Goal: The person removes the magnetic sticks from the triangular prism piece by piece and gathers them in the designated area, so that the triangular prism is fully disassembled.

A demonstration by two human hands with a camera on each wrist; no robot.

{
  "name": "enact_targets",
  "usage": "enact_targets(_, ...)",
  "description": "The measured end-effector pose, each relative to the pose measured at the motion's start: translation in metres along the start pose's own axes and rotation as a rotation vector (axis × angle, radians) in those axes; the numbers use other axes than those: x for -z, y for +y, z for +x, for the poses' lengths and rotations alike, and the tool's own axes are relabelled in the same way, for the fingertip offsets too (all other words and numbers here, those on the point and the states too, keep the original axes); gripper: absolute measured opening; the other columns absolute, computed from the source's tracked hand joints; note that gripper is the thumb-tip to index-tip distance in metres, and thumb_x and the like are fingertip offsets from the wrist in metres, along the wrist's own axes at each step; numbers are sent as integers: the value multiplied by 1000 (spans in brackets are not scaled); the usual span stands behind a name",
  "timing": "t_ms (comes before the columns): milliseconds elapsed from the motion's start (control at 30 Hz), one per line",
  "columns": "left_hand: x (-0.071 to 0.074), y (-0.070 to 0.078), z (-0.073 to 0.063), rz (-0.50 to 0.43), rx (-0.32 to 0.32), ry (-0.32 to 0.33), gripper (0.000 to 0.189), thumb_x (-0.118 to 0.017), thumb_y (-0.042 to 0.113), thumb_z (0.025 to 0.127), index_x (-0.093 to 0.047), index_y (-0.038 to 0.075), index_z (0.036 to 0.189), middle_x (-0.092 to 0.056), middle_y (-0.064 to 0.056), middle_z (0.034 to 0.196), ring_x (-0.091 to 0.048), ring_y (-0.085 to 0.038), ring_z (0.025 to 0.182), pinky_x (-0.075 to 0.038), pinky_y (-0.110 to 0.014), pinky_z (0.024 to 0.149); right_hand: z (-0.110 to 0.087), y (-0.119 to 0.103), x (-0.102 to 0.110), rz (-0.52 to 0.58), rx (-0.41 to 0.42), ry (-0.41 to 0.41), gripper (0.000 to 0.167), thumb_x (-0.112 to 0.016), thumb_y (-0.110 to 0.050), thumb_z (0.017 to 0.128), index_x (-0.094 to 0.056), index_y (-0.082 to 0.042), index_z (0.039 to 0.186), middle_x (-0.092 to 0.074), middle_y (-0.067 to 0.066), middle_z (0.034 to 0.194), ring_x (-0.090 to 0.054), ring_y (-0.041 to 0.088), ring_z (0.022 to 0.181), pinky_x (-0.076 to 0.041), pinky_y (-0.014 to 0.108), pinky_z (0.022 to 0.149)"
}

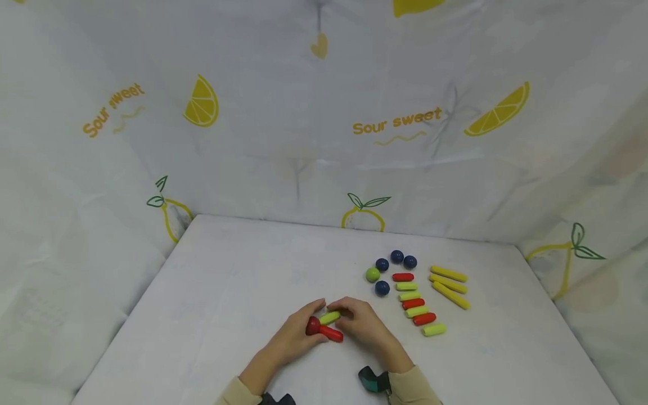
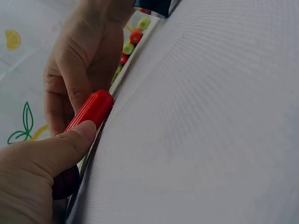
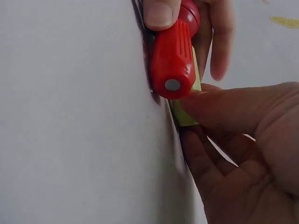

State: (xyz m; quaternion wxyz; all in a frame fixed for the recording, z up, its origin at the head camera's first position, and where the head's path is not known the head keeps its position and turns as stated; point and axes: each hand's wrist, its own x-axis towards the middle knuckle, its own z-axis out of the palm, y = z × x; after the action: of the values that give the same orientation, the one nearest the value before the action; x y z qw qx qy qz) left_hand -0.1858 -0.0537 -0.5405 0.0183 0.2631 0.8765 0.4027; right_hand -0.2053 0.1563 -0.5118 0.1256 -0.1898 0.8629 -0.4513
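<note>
My left hand (image 1: 292, 336) grips a dark red ball (image 1: 313, 325) and a short red magnetic rod (image 1: 332, 333) that points away from the ball. In the left wrist view, the thumb lies along the ribbed red rod (image 2: 96, 108). A grey metal disc shows in the rod's end in the right wrist view. Pinched between the thumb and fingers of my right hand (image 1: 365, 326) is a yellow-green rod (image 1: 330, 318). Its far end is right at the red ball, beside the red rod. The right wrist view shows this yellow-green rod (image 3: 185, 114) partly hidden behind the red one.
To the right, several dark blue balls (image 1: 382, 288) and a green ball (image 1: 372, 274) lie on the white table (image 1: 212, 281). A slanting row of red rods (image 1: 424, 319) and yellow-green rods (image 1: 434, 329) is beside them. Three longer yellow rods (image 1: 450, 295) lie farther right.
</note>
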Motion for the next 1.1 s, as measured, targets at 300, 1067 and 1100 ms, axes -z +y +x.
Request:
enact_targets(300, -2, -4, 1, 23, -45, 93, 53, -75, 23, 81, -54, 8, 127, -62, -6, 125, -58, -21, 116, -50, -35, 98, -1, 9, -1, 74, -30, 106, 19, -68, -12, 86, -69, -14, 105, -68, 1, 104, -62, 14, 93, -52, 17, 79)
enact_targets(1067, 1, 0, 0, 28, -33, 110, 43, -73, 13, 83, -58, 8, 122, -65, -2, 119, -61, -18, 112, -51, -34, 97, -13, 11, 11, 206, -229, 439, 21, -71, -14, 84, -69, -17, 105, -66, -1, 109, -61, 16, 105, -54, 25, 91)
enact_targets(1100, 1, 0, 1, 23, -33, 109, 43, -73, 13, 83, -58, 8, 122, -65, -2, 119, -61, -18, 113, -51, -34, 97, -16, 11, 15, 211, -237, 440, 22, -72, -14, 84, -69, -17, 106, -65, 0, 110, -61, 16, 105, -54, 24, 91)
